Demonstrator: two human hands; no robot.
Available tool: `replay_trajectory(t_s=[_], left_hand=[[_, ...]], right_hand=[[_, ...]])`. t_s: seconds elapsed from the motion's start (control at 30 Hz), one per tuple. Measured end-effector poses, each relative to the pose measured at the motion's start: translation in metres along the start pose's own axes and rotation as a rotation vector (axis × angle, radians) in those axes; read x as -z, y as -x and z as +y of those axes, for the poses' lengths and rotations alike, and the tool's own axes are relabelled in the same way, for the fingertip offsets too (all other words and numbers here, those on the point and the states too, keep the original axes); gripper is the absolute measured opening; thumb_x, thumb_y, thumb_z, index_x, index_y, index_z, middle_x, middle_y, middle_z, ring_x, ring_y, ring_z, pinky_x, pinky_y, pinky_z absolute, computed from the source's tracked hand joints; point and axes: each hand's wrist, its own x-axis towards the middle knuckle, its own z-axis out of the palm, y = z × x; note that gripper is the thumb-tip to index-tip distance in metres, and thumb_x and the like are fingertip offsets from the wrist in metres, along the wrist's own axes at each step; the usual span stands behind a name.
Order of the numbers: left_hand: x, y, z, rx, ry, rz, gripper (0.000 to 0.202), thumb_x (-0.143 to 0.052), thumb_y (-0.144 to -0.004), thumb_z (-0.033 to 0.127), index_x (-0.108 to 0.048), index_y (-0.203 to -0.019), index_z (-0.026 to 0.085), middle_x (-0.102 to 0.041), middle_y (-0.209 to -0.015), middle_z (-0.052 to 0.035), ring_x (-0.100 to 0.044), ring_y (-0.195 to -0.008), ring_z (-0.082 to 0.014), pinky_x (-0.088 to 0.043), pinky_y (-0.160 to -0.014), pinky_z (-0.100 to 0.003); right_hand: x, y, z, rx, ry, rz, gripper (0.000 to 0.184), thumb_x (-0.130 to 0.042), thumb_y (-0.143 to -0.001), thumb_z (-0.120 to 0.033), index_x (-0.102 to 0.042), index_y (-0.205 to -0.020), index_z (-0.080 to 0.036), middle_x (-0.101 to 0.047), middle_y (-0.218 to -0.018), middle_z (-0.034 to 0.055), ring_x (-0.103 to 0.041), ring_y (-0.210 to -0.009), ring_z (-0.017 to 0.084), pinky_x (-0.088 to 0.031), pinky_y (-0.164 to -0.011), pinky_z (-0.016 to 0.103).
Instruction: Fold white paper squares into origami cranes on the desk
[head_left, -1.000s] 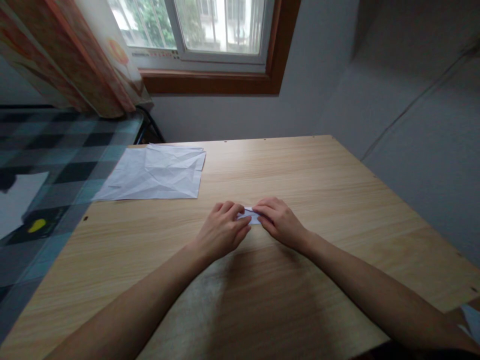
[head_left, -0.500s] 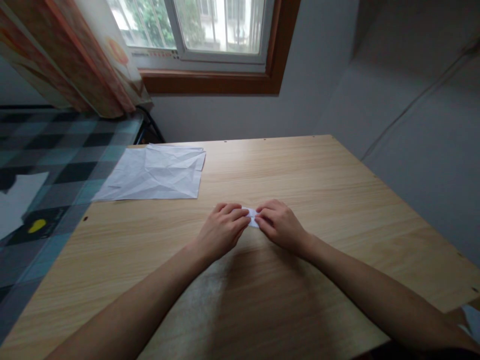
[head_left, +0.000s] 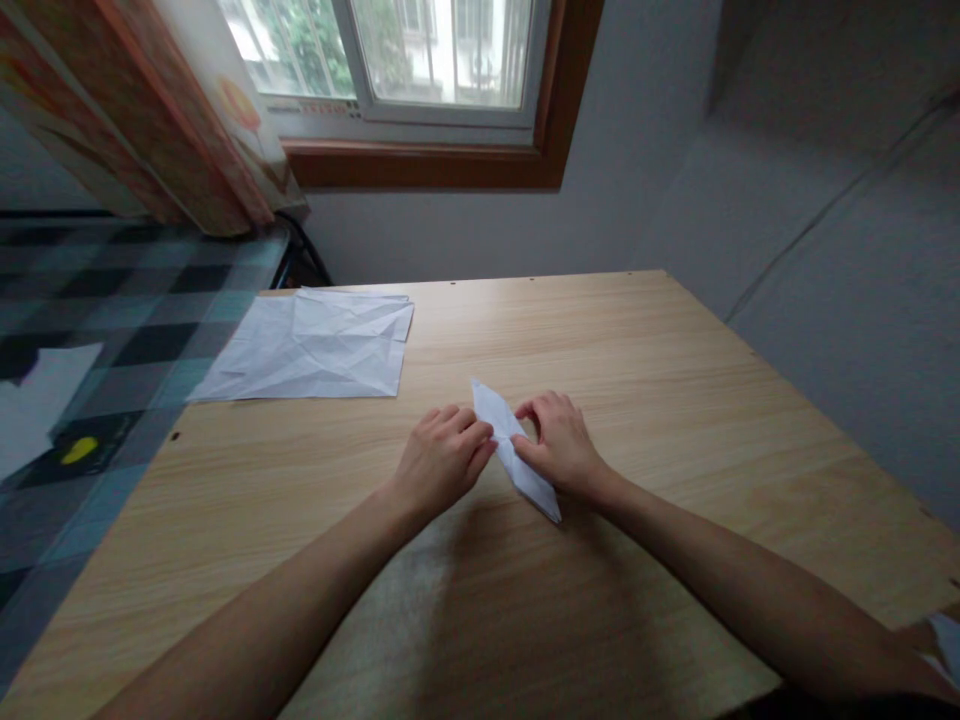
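A long, narrow piece of folded white paper (head_left: pixel 531 482) lies at a slant between my hands, one pointed end away from me and the other toward my body on the right. My left hand (head_left: pixel 448 450) is closed, its fingertips pinching the paper's left edge near the middle. On the other side, my right hand (head_left: pixel 559 440) has its thumb on the paper and its fingers curled behind the right edge. Both hands are just above or on the wooden table (head_left: pixel 645 380).
Creased white paper sheets (head_left: pixel 322 345) lie at the table's far left corner. Left of the table is a checked cloth (head_left: pixel 150 345) with a white paper piece (head_left: pixel 45 400) on it. A window (head_left: pixel 442 60) and curtain (head_left: pixel 172 110) are beyond.
The folded paper has turned from lying crosswise, mostly covered by my hands, to a slant with both ends showing. My right hand's fingers have opened a little around it.
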Motion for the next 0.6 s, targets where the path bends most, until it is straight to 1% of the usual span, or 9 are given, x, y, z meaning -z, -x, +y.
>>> replay_trajectory(t_s=[0.1, 0.2, 0.23, 0.3, 0.33, 0.4, 0.47, 0.53, 0.6], left_hand=[[0.002, -0.001, 0.002, 0.031, -0.004, -0.008, 0.017, -0.058, -0.094, 0.030, -0.065, -0.083, 0.019, -0.065, -0.083, -0.0053, -0.058, -0.080, -0.0212, -0.044, -0.075, -0.035], [0.004, -0.001, 0.003, 0.092, 0.025, 0.015, 0.014, -0.061, -0.091, 0.031, -0.060, -0.087, 0.018, -0.065, -0.086, -0.0065, -0.059, -0.082, -0.0231, -0.046, -0.076, -0.037], [0.003, -0.001, 0.002, 0.121, 0.050, 0.038, 0.016, -0.063, -0.089, 0.032, -0.059, -0.089, 0.017, -0.065, -0.088, -0.0072, -0.060, -0.084, -0.0241, -0.046, -0.076, -0.038], [0.001, 0.000, 0.001, 0.206, 0.133, 0.107, 0.025, -0.067, -0.085, 0.037, -0.056, -0.096, 0.017, -0.064, -0.092, -0.0081, -0.060, -0.086, -0.0251, -0.048, -0.076, -0.038], [0.000, 0.000, 0.001, 0.262, 0.196, 0.144, 0.031, -0.069, -0.083, 0.039, -0.054, -0.099, 0.017, -0.063, -0.092, -0.0075, -0.060, -0.084, -0.0239, -0.048, -0.075, -0.038], [-0.004, -0.001, 0.002, 0.390, 0.381, 0.203, 0.039, -0.071, -0.081, 0.041, -0.051, -0.105, 0.017, -0.062, -0.090, -0.0042, -0.058, -0.074, -0.0186, -0.047, -0.069, -0.034], [-0.007, -0.002, 0.005, 0.481, 0.624, 0.222, 0.039, -0.071, -0.080, 0.039, -0.050, -0.107, 0.018, -0.061, -0.085, -0.0007, -0.055, -0.065, -0.0139, -0.045, -0.063, -0.029], [-0.010, -0.004, 0.009, 0.514, 0.819, 0.214, 0.034, -0.070, -0.081, 0.037, -0.052, -0.102, 0.018, -0.061, -0.079, 0.0011, -0.055, -0.064, -0.0126, -0.044, -0.061, -0.026], [-0.010, -0.005, 0.014, 0.527, 0.903, 0.200, 0.027, -0.070, -0.081, 0.037, -0.057, -0.094, 0.018, -0.060, -0.072, 0.0019, -0.054, -0.063, -0.0123, -0.042, -0.060, -0.024]], right_hand=[[0.001, 0.000, -0.004, -0.033, -0.115, -0.026, 0.014, -0.062, -0.072, -0.018, -0.055, -0.084, -0.021, -0.063, -0.084, 0.0046, -0.057, -0.085, 0.024, -0.045, -0.075, 0.037], [0.001, 0.001, -0.010, -0.091, -0.427, -0.090, 0.014, -0.057, -0.075, -0.018, -0.052, -0.088, -0.022, -0.060, -0.076, -0.0007, -0.057, -0.069, 0.017, -0.046, -0.064, 0.030], [0.001, 0.001, -0.011, -0.108, -0.550, -0.092, 0.014, -0.057, -0.076, -0.019, -0.051, -0.090, -0.022, -0.059, -0.075, -0.0017, -0.057, -0.066, 0.015, -0.046, -0.061, 0.028], [-0.001, 0.002, -0.015, -0.134, -0.761, -0.048, 0.017, -0.060, -0.078, -0.023, -0.051, -0.093, -0.022, -0.060, -0.077, -0.0023, -0.058, -0.063, 0.013, -0.046, -0.057, 0.025], [-0.002, 0.002, -0.016, -0.149, -0.839, -0.013, 0.020, -0.062, -0.078, -0.025, -0.050, -0.093, -0.022, -0.061, -0.078, -0.0022, -0.058, -0.063, 0.012, -0.047, -0.057, 0.024], [-0.004, 0.003, -0.018, -0.181, -0.949, 0.045, 0.026, -0.067, -0.076, -0.028, -0.049, -0.094, -0.023, -0.062, -0.079, -0.0020, -0.060, -0.064, 0.012, -0.049, -0.058, 0.024], [-0.006, 0.003, -0.019, -0.195, -1.012, 0.062, 0.028, -0.070, -0.076, -0.030, -0.049, -0.094, -0.023, -0.064, -0.079, -0.0017, -0.063, -0.066, 0.012, -0.051, -0.060, 0.025], [-0.007, 0.003, -0.020, -0.192, -1.034, 0.062, 0.027, -0.071, -0.076, -0.031, -0.051, -0.094, -0.023, -0.065, -0.078, -0.0012, -0.064, -0.067, 0.013, -0.053, -0.061, 0.025], [-0.008, 0.003, -0.020, -0.184, -1.020, 0.075, 0.026, -0.072, -0.076, -0.032, -0.053, -0.092, -0.023, -0.065, -0.077, -0.0011, -0.064, -0.066, 0.014, -0.053, -0.061, 0.026]])
